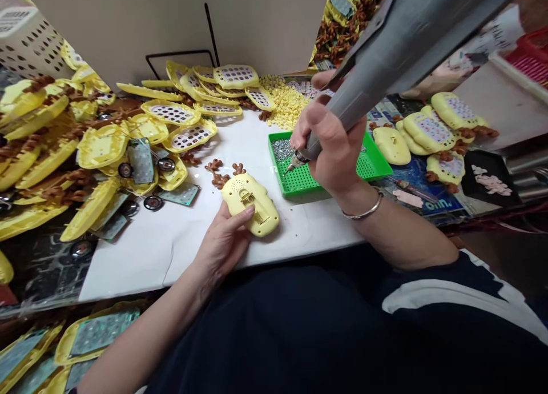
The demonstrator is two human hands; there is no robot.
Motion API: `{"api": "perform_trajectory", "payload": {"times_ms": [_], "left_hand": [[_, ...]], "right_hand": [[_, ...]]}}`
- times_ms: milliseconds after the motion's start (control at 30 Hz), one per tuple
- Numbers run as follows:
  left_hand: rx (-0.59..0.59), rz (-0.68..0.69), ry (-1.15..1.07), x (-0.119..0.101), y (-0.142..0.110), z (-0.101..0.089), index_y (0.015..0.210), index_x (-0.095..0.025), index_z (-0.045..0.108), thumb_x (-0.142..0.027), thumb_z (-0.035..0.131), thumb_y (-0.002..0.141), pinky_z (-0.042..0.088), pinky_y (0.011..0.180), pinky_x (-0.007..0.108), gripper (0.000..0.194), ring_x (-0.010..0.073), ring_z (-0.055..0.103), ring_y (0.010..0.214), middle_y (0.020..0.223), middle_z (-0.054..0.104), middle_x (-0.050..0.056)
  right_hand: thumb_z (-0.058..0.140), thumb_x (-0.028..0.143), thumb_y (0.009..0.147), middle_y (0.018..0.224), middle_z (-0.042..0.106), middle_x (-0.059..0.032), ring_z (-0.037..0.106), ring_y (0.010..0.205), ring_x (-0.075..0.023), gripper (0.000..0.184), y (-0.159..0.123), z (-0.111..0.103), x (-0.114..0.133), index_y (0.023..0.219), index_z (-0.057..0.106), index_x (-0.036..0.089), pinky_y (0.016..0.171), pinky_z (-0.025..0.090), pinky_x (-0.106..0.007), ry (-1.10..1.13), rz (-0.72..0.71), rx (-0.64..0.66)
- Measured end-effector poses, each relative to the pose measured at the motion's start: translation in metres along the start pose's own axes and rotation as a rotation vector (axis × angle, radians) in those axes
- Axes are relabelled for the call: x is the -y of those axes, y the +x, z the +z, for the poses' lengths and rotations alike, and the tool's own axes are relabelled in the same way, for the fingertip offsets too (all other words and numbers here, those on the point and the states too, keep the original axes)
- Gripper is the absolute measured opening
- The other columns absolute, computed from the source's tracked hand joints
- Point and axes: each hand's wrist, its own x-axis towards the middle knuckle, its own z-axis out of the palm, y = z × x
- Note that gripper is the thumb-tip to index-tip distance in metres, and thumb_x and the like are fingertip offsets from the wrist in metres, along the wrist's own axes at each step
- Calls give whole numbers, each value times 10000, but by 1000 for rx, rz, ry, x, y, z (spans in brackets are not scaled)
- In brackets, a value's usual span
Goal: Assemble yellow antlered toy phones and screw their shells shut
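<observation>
My left hand (225, 237) grips a yellow plastic toy phone (252, 202) with brown antlers, its back facing up and its battery compartment uncovered. The thumb lies across the back of the toy. My right hand (329, 143) is wrapped round a grey electric screwdriver (368, 85), whose tip points down over the left part of a green tray (282, 190). Small silver screws (282, 149) are heaped in the tray's left corner. The tray has a grid of small holes. Whether the tip touches a screw, I cannot tell.
Open yellow shells with circuit boards and speakers (141, 163) crowd the left side. Button-fronted shells (192, 114) and loose yellow buttons (285, 103) lie behind. Assembled toys (428, 132) and a black tray (488, 180) of pink pieces stand right. A cardboard box (180, 23) closes off the back.
</observation>
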Motion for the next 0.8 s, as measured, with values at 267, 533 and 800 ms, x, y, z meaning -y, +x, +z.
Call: {"api": "perform_trajectory", "payload": {"times_ms": [267,533,800], "left_hand": [[-5,56,-17,2,2,-3,1068,-202,618,-155,781,654,550,960,386,447,243,661,1091,1094,715,42],[22,59,-54,1,2,-3,1053,-188,640,-121,742,680,550,961,392,392,258,661,1096,1074,726,55],[19,55,-72,2,3,-5,1061,-178,643,-108,729,701,547,964,383,376,242,673,1061,1062,733,54]], "right_hand": [[782,363,733,572,529,86,481,406,-101,300,-28,27,46,959,611,264,395,367,-272,93,174,109],[750,534,673,535,507,88,470,395,-135,420,-39,27,46,945,503,332,402,408,-294,-90,249,50],[714,516,752,576,512,86,493,412,-129,389,-44,23,42,1000,478,333,409,408,-289,-95,238,125]]}}
